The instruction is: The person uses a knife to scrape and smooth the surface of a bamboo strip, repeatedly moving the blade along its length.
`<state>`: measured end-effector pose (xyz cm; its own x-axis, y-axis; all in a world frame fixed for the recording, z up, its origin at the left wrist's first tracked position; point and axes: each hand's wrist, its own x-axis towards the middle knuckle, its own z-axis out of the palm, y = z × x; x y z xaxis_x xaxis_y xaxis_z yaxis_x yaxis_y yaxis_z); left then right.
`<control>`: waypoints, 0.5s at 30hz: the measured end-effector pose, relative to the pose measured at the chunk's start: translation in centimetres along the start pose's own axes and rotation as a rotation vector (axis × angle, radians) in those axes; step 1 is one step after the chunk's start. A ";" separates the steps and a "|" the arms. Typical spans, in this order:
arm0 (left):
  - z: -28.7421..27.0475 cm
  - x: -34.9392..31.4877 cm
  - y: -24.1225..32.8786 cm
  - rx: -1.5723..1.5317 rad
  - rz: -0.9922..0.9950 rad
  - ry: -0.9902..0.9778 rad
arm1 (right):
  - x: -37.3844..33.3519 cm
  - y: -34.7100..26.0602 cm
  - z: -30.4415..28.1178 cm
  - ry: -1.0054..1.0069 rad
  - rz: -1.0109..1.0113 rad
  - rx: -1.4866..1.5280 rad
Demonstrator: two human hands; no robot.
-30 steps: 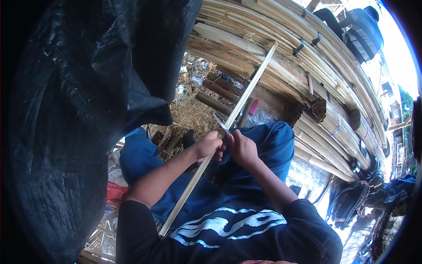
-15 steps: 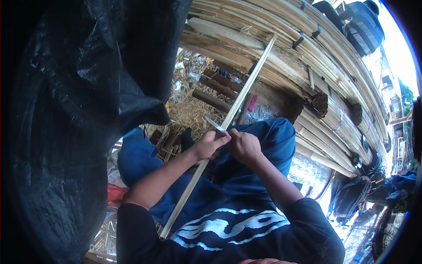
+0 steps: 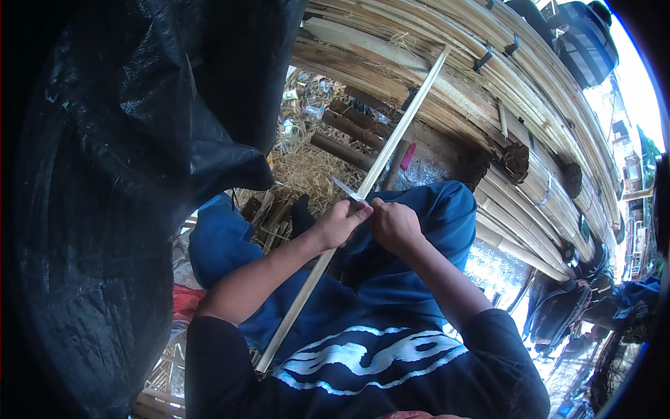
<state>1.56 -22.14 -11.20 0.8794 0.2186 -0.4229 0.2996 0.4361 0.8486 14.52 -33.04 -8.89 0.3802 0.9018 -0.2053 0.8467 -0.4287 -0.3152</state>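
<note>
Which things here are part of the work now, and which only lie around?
In use: bamboo strip, knife, left hand, right hand.
Lying about: black sheet, straw, stacked bamboo, logs.

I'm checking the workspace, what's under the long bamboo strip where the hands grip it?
Under the bamboo strip, between left hand and right hand, lie blue trousers; farther up, straw. The hands cover the spot beneath them.

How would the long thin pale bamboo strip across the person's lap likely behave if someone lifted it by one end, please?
The long thin pale bamboo strip probably feels light, being so slender. It runs straight beyond the left hand and right hand, so it seems fairly stiff, though that length would likely sag and spring.
</note>
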 end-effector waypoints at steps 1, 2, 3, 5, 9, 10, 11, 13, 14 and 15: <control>0.0 0.1 -0.1 0.020 0.000 0.013 | 0.0 -0.1 -0.3 0.001 0.001 0.002; 0.0 0.0 -0.1 0.021 -0.004 0.012 | 0.0 -0.4 -0.7 -0.015 0.001 -0.010; 0.1 -0.1 0.0 0.025 -0.001 0.016 | -0.1 -0.5 -0.9 -0.031 0.001 -0.022; 0.2 -0.1 0.1 0.030 0.002 0.021 | 0.0 -0.5 -1.0 -0.037 -0.002 -0.030; 0.2 -0.2 0.4 0.002 -0.008 -0.008 | -0.1 -0.4 -1.2 -0.032 -0.007 -0.033; 0.2 -0.2 0.5 -0.012 -0.005 -0.021 | 0.0 -0.4 -1.3 -0.027 -0.006 -0.032; 0.2 -0.2 0.4 -0.009 -0.006 -0.023 | 0.0 -0.5 -1.2 -0.029 -0.006 -0.034; 0.1 -0.1 0.3 0.018 0.041 -0.019 | -0.1 -0.6 -1.2 -0.029 -0.003 -0.033; 0.1 -0.1 0.2 0.019 0.039 -0.020 | -0.1 -0.7 -1.3 -0.033 0.008 -0.043; 0.2 -0.1 0.1 0.017 0.028 -0.005 | -0.2 -0.8 -1.4 -0.037 0.018 -0.052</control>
<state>1.59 -22.23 -11.03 0.8895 0.2258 -0.3973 0.2811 0.4151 0.8652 14.30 -32.77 -7.28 0.3827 0.8908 -0.2450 0.8583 -0.4410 -0.2624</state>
